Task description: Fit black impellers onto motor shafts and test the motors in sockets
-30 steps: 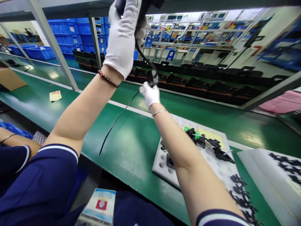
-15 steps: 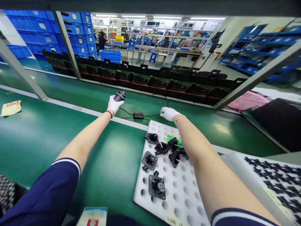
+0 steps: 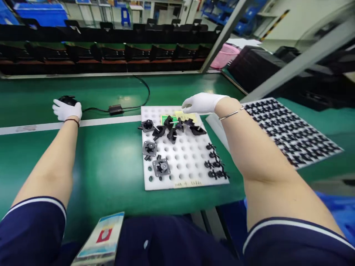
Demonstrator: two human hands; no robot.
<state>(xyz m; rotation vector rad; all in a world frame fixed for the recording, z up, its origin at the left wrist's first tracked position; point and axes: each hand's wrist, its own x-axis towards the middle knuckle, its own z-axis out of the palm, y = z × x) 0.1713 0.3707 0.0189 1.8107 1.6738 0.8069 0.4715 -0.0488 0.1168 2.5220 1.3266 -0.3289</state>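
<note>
My left hand (image 3: 67,110), in a white glove, is at the far left of the bench. Its fingers curve around a dark rounded part (image 3: 68,99), mostly hidden by the hand. From there a thin black cable leads to a small black box (image 3: 115,109) on the green surface. My right hand (image 3: 203,102), also gloved, hovers over the back edge of a white foam board (image 3: 191,147). Its fingers are loosely bent with a gap to the thumb, and I see nothing between them. Black plastic housings (image 3: 161,167) lie on the board, some with white pins.
Small black impeller-like parts (image 3: 217,164) line the board's right side. Many more fill a white tray (image 3: 299,136) on the right. Slanted metal posts (image 3: 224,37) and a row of black holders (image 3: 111,53) bound the bench's back. A pink basket (image 3: 225,55) stands back right.
The view has swung right and down. My left hand has lowered the dark part toward the bench. My right hand has left the cable and is now above the foam board.
</note>
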